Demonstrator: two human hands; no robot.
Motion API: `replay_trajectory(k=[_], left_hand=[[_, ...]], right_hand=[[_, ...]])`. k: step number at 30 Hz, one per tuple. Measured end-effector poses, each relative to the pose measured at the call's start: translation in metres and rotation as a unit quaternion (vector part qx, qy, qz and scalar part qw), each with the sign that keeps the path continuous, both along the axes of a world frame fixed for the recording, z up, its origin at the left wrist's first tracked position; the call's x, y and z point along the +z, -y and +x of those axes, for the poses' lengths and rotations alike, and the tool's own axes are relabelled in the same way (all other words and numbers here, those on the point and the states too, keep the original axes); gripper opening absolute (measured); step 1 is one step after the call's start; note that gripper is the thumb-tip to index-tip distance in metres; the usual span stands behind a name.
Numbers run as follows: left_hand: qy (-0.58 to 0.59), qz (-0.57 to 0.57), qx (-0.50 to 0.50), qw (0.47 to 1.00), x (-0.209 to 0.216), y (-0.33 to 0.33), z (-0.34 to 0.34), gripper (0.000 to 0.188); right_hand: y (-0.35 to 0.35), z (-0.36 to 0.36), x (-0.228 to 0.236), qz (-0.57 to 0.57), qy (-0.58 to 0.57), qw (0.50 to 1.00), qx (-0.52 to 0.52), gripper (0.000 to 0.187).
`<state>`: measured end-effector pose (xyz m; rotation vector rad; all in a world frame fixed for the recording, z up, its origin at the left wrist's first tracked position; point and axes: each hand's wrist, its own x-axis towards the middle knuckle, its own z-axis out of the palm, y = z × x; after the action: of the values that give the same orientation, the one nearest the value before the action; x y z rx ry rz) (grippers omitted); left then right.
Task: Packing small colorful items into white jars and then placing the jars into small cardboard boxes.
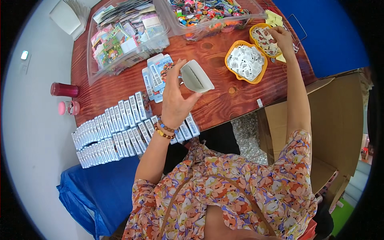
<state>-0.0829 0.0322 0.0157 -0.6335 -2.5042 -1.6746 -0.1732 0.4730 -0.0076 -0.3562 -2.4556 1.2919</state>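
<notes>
My left hand (175, 96) is closed round a small open carton (197, 78), its white inside facing up. No contents show from here. At the table's right, my right hand (283, 40) reaches over a yellow basket (252, 35) of small white and reddish-brown pieces. Its thumb and fingers are pinched together over them; whatever they hold is too small to make out. Just nearer stands an orange-yellow basket (229, 52) full of small white printed packets (246, 63). Flat blue printed cartons (150, 82) lie beside my left hand.
Two long rows of blue-and-white boxes (120, 116) stand along the table's front left. Clear bins hold printed cards (120, 44) and colourful trinkets (208, 12) at the back. Two red-pink jars (65, 89) stand at the left edge. An open cardboard box (336, 120) is at my right.
</notes>
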Motion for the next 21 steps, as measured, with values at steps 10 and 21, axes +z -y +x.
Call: replay_trajectory(k=[10, 21], left_hand=[[-0.055, -0.044, 0.055, 0.996, 0.000, 0.002, 0.002, 0.080], [-0.157, -0.221, 0.114, 0.956, 0.006, 0.007, 0.004, 0.079]], right_hand=[[0.157, 0.066, 0.070, -0.231, 0.002, 0.952, 0.201, 0.005], [0.196, 0.082, 0.079, -0.284, 0.025, 0.927, 0.245, 0.010]])
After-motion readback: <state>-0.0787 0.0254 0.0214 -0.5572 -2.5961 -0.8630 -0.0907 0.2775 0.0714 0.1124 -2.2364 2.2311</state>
